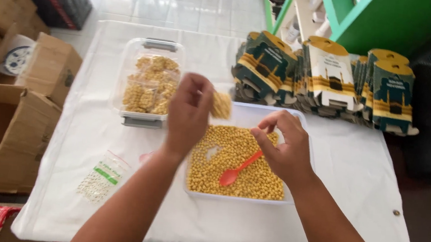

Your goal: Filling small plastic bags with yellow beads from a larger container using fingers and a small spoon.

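Two hands hover over the white tray [299, 125] of yellow beads. The left hand [188, 114] pinches a small filled bag [221, 105] upright so nothing spills; the right hand [282, 148], fingers loosely curled and empty, hangs above the orange spoon [240, 169], near the bag.

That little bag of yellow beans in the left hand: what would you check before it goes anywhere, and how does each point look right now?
1. Bag gripped by the left hand: ok, pinched in its fingers.
2. Bag filled: ok, yellow beans show through it.
3. Bag sealed: cannot tell, its top is hidden and blurred.
4. Right hand free: ok, it holds nothing, above the tray.
5. Spoon put down: ok, it lies on the beans in the tray.
6. Clear box open to take a bag: ok, no lid over it, filled bags inside.
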